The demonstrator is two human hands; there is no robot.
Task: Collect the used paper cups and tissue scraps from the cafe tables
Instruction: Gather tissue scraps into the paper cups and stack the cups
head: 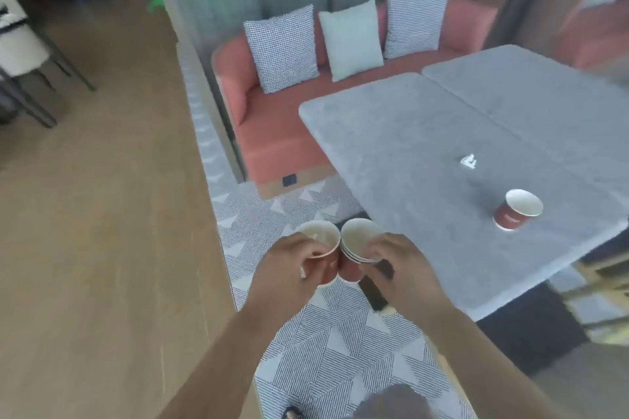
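Two hands (289, 269) (405, 269), cups gripped, probably clear of table edge (320, 133).

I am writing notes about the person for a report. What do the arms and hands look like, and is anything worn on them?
Both forearms are bare, with no sleeves, gloves or watch in view. The left hand has a pale ring-like band on one finger; the blur hides details. The right hand shows nothing worn.

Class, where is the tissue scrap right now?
The tissue scrap lies on the grey table, right of centre, beyond the lone red cup.
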